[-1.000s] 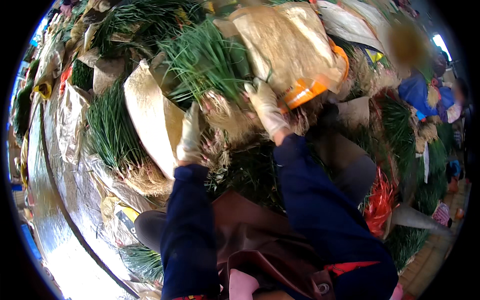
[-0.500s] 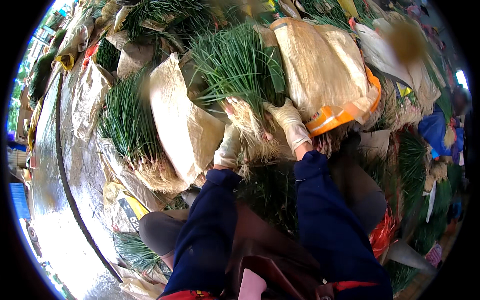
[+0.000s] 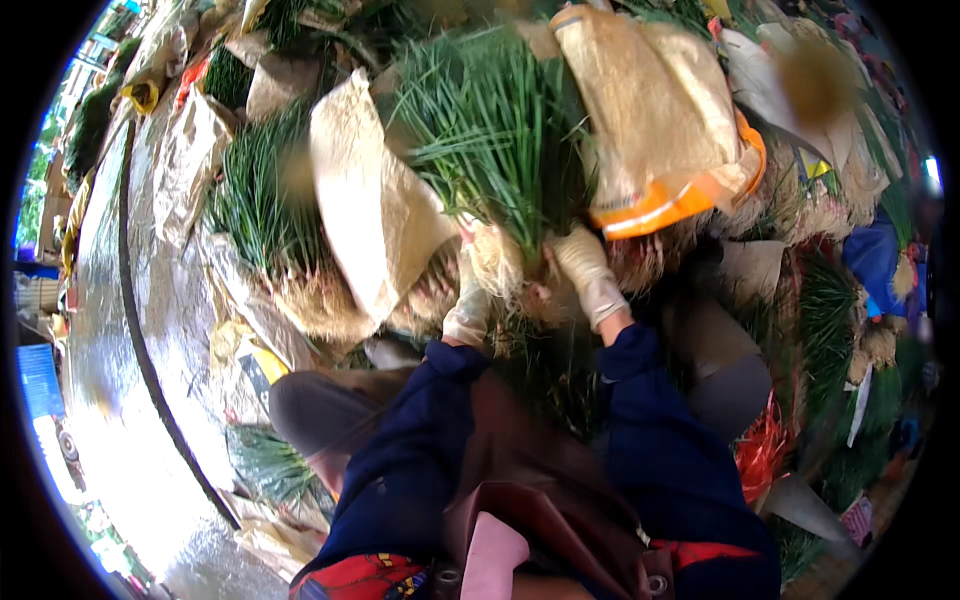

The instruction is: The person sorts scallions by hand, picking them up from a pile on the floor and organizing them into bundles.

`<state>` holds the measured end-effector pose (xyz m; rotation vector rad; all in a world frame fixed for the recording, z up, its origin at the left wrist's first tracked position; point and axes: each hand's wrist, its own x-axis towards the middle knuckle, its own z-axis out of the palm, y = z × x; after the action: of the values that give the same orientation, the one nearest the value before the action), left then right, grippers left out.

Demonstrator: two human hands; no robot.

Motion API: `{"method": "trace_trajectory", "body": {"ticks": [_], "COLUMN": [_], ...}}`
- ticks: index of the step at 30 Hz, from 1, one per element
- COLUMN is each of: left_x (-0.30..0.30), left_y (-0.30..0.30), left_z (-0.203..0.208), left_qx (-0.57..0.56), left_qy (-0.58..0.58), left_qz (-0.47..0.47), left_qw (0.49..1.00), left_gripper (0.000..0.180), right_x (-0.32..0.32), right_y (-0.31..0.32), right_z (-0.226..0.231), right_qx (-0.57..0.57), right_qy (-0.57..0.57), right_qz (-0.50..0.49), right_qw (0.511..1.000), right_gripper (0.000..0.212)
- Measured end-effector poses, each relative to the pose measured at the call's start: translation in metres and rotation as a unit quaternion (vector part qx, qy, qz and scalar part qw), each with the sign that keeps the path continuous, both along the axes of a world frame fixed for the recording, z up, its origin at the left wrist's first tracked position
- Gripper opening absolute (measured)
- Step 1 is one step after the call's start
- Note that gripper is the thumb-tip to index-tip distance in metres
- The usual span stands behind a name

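Note:
A thick bunch of spring onions (image 3: 500, 130) stands between my hands, its green leaves pointing away from me and its pale roots (image 3: 495, 265) toward me. My left hand (image 3: 468, 308), in a pale glove, holds the left side of the root end; the roots hide most of its fingers. Gloved the same way, my right hand (image 3: 585, 268) closes on the right side of the bunch near its base. A beige woven sack (image 3: 370, 200) lies just left of the bunch. Another sack with an orange hem (image 3: 650, 120) covers more onions at the right.
More spring onions (image 3: 265, 200) lie at the left beside a wet floor (image 3: 165, 330) crossed by a dark hose-like line (image 3: 145, 360). Red plastic strips (image 3: 762, 455) are by my right knee. Blue cloth (image 3: 875, 260) and further bunches are at the far right.
Both hands and the bunch have come slightly nearer to me relative to the sacks. The bunch's leaves fan out wider now. The whole view has shifted a little.

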<state>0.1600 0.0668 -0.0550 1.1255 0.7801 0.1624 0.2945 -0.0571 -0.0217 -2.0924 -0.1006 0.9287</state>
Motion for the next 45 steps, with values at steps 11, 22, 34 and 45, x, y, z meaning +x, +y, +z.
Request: {"method": "trace_trajectory", "body": {"ticks": [11,22,34,45], "left_x": [-0.072,-0.093,-0.084,-0.169], "left_y": [0.026,0.032,0.035,-0.051], "left_z": [-0.035,0.029,0.115,0.104], "left_qx": [-0.357,0.041,0.227,0.086], "left_qy": [-0.191,0.048,0.173,0.097], "left_qz": [-0.047,0.020,-0.033,0.027], "left_qw": [0.913,0.998,0.958,0.991], "left_gripper": [0.042,0.046,0.017,0.021], "right_x": [-0.019,-0.068,0.003,-0.131], "right_y": [-0.040,0.033,-0.006,0.013], "right_z": [0.037,0.046,0.090,0.085], "right_qx": [-0.034,-0.115,-0.174,0.295], "right_qy": [-0.377,-0.381,-0.523,-0.397], "right_qz": [0.111,0.212,0.096,0.184], "right_qw": [0.919,0.892,0.829,0.849], "right_gripper": [0.054,0.031,0.040,0.035]}}
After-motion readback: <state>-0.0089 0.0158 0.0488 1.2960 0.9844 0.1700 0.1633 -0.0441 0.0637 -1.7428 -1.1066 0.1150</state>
